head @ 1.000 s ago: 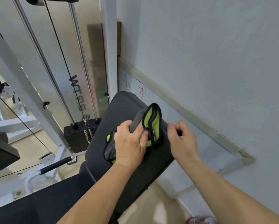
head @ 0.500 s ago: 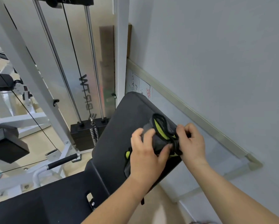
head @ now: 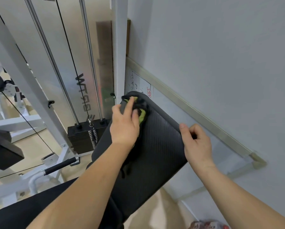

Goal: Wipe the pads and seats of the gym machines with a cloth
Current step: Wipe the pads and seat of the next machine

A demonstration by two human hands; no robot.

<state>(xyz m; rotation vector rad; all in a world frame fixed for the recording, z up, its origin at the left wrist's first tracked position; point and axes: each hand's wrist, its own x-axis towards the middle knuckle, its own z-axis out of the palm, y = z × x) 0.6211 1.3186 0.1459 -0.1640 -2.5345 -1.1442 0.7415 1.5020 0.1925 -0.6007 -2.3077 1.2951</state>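
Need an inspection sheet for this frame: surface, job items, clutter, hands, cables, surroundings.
Surface: black ribbed back pad, tilted; seat partly visible below.
Job's things: grey-and-green cloth bunched at the pad's upper end.
Clutter: red-and-white items on the floor at the bottom edge, too cropped to identify.
Grippers: left hand presses the cloth to the pad; right hand grips the pad's right edge.
Cables: black machine cable runs down to the weight stack.
Surroundings: white machine frame, guide rods, whiteboard on the grey wall.
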